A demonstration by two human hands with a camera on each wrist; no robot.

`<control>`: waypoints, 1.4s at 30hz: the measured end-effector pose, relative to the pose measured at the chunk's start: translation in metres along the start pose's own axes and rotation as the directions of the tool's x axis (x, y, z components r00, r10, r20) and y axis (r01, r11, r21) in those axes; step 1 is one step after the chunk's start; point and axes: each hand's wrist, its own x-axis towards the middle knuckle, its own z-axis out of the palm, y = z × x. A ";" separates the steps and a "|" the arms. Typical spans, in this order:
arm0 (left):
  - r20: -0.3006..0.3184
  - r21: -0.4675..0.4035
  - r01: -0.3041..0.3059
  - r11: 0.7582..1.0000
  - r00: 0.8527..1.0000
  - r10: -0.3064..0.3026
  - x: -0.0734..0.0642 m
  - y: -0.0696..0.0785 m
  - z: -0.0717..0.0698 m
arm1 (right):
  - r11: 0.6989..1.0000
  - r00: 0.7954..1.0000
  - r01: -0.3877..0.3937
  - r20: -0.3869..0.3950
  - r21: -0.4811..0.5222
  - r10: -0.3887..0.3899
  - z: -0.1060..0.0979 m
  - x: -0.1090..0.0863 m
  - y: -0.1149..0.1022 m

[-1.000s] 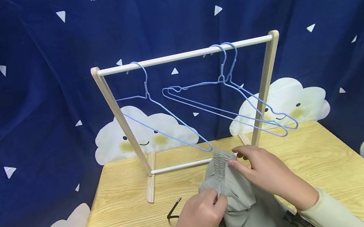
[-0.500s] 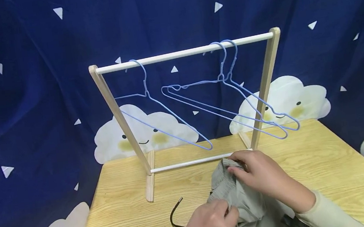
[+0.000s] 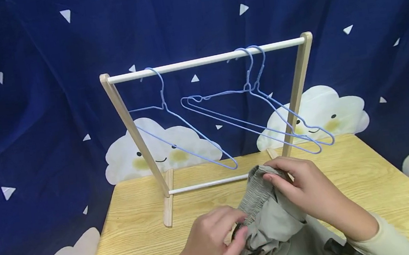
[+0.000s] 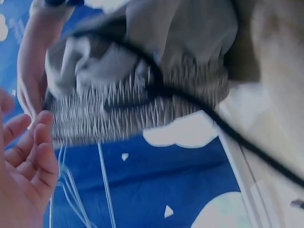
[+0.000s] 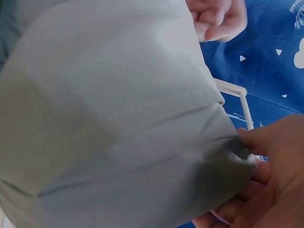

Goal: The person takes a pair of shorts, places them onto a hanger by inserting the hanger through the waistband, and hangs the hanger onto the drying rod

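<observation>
A pair of grey-green pants (image 3: 277, 225) is bunched up in front of me, its gathered elastic waistband (image 3: 255, 195) facing up and left. My right hand (image 3: 313, 186) pinches the band's far end between thumb and fingers. In the right wrist view, the right thumb (image 5: 251, 140) presses on the cloth's edge. Beside the near end of the waistband is my left hand (image 3: 212, 241), thumb and fingers parted, nothing gripped. A black drawstring (image 4: 223, 126) hangs across the waistband in the left wrist view, and its loop shows near the left fingertips in the head view.
Behind the pants stands a small wooden rack with a white top rail (image 3: 196, 62). One blue wire hanger (image 3: 197, 130) hangs at its left, two more (image 3: 254, 127) at its right. A light wood table (image 3: 137, 237) lies below, with a dark blue curtain (image 3: 190, 14) behind.
My left hand has let go of the cloth and moved left, its fingers spreading. The right hand keeps hold of the waistband. The drawstring end has left the table at the left.
</observation>
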 end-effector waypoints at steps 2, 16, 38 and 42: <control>-0.026 -0.053 0.091 0.994 0.995 -0.092 0.003 -0.010 -0.004 | 1.000 1.000 -0.006 0.007 0.011 0.006 -0.006 0.001 -0.002; 0.696 -0.131 0.460 0.878 0.673 -0.248 -0.007 -0.065 0.026 | 0.993 0.997 0.076 -0.028 0.089 -0.074 -0.030 -0.001 -0.030; 0.538 0.013 0.449 0.893 0.750 -0.385 -0.038 -0.079 0.021 | 0.990 0.974 0.133 -0.190 0.053 -0.121 -0.054 -0.006 -0.029; 0.448 0.013 0.480 0.877 0.781 -0.435 -0.036 -0.085 -0.008 | 0.993 0.968 0.109 -0.231 0.047 -0.095 -0.062 -0.010 -0.023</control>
